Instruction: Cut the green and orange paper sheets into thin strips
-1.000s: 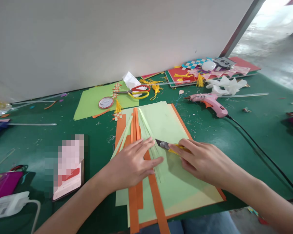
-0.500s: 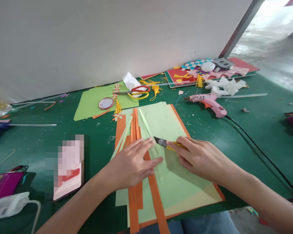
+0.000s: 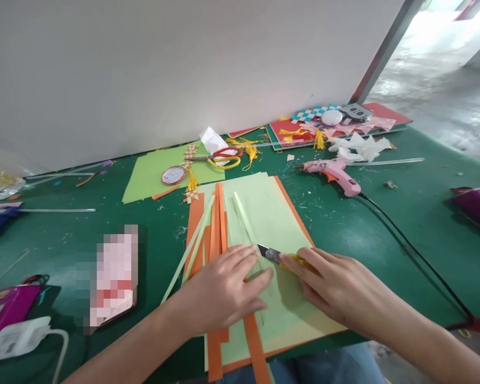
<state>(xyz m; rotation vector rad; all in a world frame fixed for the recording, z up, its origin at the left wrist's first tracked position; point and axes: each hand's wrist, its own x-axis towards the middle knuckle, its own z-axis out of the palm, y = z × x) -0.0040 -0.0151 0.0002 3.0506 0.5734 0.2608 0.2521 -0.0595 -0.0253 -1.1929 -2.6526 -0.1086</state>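
Observation:
My right hand (image 3: 334, 285) is closed round a yellow craft knife (image 3: 270, 253), its dark blade pointing left by my left fingertips. Fingers apart, my left hand (image 3: 232, 290) lies flat over the paper strips and presses them down. A narrow pale green strip (image 3: 244, 217) runs under its fingers near the blade. Orange paper strips (image 3: 215, 226) pass beneath the hand and come out towards me at an orange strip end (image 3: 258, 352). More pale green strips (image 3: 192, 242) slant along the left. Everything rests on a stack of pale green paper sheets (image 3: 280, 213) with orange showing at the edges.
A pink hot glue gun (image 3: 338, 173) with a black cord lies to the right. Scissors (image 3: 224, 157), a round tin (image 3: 173, 175) and a yellow tassel (image 3: 192, 182) are at the back. A phone (image 3: 114, 277) and white charger (image 3: 18, 338) are on the left.
Both hands have slid nearer to me, the knife along with the right one. The pale green strip's far end has also shifted towards me. The view has turned slightly.

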